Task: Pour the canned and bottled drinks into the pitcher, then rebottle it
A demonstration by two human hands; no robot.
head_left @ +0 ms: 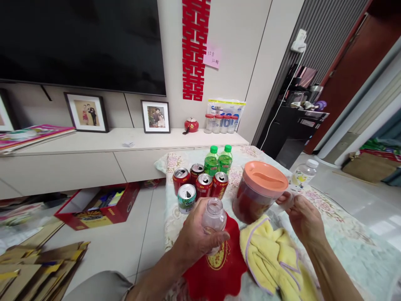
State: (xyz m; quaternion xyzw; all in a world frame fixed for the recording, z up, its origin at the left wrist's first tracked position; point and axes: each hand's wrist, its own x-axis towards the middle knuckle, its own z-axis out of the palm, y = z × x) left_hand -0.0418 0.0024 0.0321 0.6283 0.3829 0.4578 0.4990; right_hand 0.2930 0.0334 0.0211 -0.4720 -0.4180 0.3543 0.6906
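My left hand [200, 234] is wrapped round a small clear bottle [214, 219], held upright with its mouth uncapped, above a red scalloped mat [216, 278]. My right hand [302, 213] is closed at the side of a pitcher [250, 202] with an orange lid [265, 177], its fingers on what looks like the pale translucent handle [283, 202]. Dark red contents show through the pitcher wall. Between my hands lies a crumpled yellow towel [272, 255] with purple edging, partly on the mat.
Several opened red cans [204, 186], a teal can [186, 198] and two green-capped bottles [211, 161] stand behind my left hand. A white-capped bottle [302, 175] stands beyond the pitcher. Lidded jars [216, 124] line the cabinet; a red box [97, 205] lies on the floor.
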